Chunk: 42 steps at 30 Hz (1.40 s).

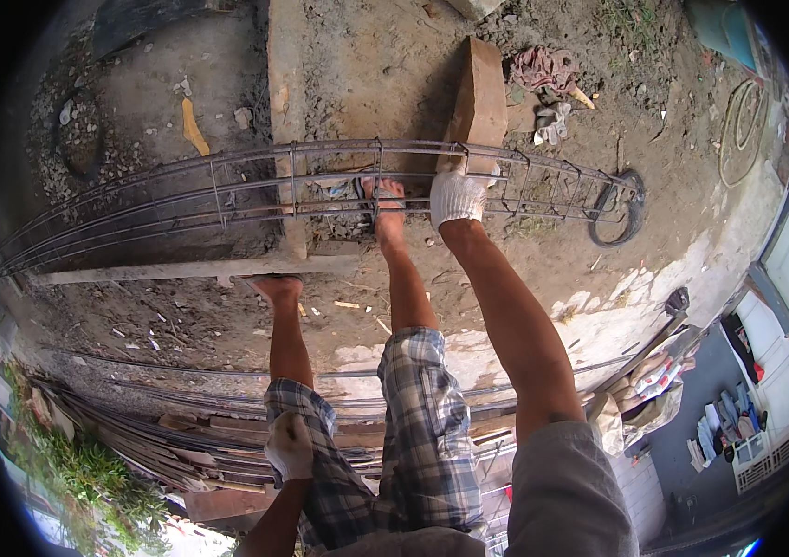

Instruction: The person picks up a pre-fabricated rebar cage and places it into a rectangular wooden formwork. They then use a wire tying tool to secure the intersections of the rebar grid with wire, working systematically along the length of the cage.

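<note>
A long rebar cage [292, 190] of thin steel bars with stirrups stretches across the view, bending with the lens. My right hand [459, 197], in a white knit glove, is closed on its bars just right of my forward foot. Under the cage there, a thick wooden block [476, 97] lies on the ground, pointing away from me. My left hand [290, 447], also gloved, is drawn back beside my left knee. Its fingers look curled in, and whatever they may hold is hidden.
A concrete beam [288, 111] and a low ledge [190, 272] border a dug-out patch by my feet. A coil of black wire [615, 209] lies near the cage's right end. Cloth rags [543, 70] are beyond it; planks and bars [153, 436] lie behind me.
</note>
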Available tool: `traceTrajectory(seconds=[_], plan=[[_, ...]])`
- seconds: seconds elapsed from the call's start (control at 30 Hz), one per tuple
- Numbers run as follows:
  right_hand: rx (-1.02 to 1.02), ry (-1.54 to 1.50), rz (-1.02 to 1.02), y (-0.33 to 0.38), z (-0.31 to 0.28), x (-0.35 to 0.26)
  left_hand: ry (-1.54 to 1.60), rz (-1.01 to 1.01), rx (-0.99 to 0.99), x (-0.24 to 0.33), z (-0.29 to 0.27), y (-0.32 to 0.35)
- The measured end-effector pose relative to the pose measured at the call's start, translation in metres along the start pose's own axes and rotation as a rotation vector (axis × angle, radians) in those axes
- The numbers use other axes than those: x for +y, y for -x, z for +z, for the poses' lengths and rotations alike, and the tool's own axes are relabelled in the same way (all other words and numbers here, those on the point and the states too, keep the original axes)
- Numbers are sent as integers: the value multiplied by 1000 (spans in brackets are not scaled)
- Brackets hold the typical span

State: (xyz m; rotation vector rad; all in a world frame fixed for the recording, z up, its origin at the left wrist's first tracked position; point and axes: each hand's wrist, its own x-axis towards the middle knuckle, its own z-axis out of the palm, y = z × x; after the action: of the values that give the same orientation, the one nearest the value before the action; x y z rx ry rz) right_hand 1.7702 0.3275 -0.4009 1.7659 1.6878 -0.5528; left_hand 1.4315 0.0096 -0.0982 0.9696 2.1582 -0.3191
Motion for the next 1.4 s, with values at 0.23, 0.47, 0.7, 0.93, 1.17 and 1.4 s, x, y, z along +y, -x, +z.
traceTrajectory(seconds=[0.23,0.47,0.7,0.93,1.17,1.4], plan=[[-59,-246,-310,-16,-7,-52,5,69,49,3,-2,-3],[-68,-12,-349,-10,-11,-39,7,18,44,1,0,0],[31,-72,-301,-3,-5,-14,17,-21,-9,-3,0,4],[-43,-110,-539,-17,-6,-45,-10,-47,-40,7,-6,-3],[-187,101,-198,-15,-13,4,31,12,41,0,2,1],[66,18,-212,-18,12,-45,43,25,35,-5,0,0]])
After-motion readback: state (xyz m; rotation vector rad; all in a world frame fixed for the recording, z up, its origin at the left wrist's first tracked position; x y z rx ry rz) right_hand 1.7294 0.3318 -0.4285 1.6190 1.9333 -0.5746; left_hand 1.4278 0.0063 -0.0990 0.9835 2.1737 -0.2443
